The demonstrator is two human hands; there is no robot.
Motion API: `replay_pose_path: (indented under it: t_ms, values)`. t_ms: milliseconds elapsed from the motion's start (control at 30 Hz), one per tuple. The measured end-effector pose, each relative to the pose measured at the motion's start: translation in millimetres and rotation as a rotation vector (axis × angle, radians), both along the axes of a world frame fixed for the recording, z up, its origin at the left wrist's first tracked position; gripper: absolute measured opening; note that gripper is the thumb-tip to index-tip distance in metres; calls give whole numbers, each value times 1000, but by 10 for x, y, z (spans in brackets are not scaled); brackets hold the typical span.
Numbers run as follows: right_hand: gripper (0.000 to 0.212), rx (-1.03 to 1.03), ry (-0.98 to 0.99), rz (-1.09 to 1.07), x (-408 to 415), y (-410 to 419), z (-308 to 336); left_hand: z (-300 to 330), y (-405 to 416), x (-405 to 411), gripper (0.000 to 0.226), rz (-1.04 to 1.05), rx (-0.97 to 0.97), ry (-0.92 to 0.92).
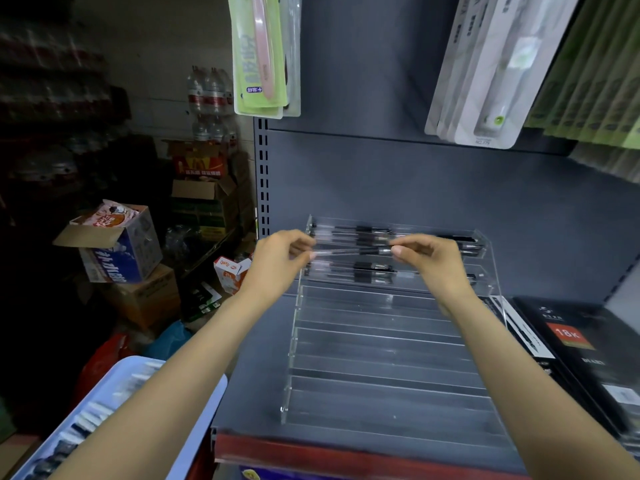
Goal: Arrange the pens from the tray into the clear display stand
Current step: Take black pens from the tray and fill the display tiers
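- Head view, hard to read parts: the tray [194, 403] sits at the lower left, cut off by the frame edge and partly covered by the left forearm; the pens in it [86, 424] are blurred, so no count can be given
- Pens already in the upper rows of the clear stand [381, 341] are smeared by motion; those behind the two hands are hidden, and the right ends of some rows show only as dark streaks
- Black boxes [588, 344] at the right run out of the frame, their print mostly unreadable
- Cartons [121, 251] and bottles at the left are dim
- Head view, pen and hands: one pen [349, 251] lies level across the upper part of the stand, held at both ends
- Left hand [280, 258] pinches its left end between thumb and fingertips
- Right hand [429, 258] pinches its right end, fingers curled round it
- Hands are apart, the pen spanning the gap between them, in front of the filled rows; whether it touches the stand cannot be told
- Lower rows of the stand, near the shelf [249, 393] edge, hold no pens
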State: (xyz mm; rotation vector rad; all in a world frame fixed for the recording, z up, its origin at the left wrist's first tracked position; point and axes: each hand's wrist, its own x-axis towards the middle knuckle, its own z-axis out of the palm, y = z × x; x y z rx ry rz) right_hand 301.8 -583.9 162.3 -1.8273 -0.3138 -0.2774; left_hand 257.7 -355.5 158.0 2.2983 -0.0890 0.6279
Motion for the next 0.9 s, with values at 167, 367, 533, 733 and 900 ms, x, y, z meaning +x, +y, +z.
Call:
replay_pose_path:
  t_ms: [167, 367, 533, 733, 900]
  values:
    - [14, -91, 53, -110, 66, -111, -132, -128, 120, 9, 40, 73, -76, 144]
    - [9, -308, 10, -126, 108, -19, -150, -186, 68, -3, 38, 55, -115, 190]
    - [14, -481, -16, -92, 118, 45, -125, -177, 25, -10, 37, 80, -149, 183]
    - [18, -600, -2, -62, 105, 46, -92, -191, -4, -7, 36, 107, -171, 180]
    - [15, -691, -36, -10, 69, 30, -70, -223, -1, 32, 36, 146, -182, 196]
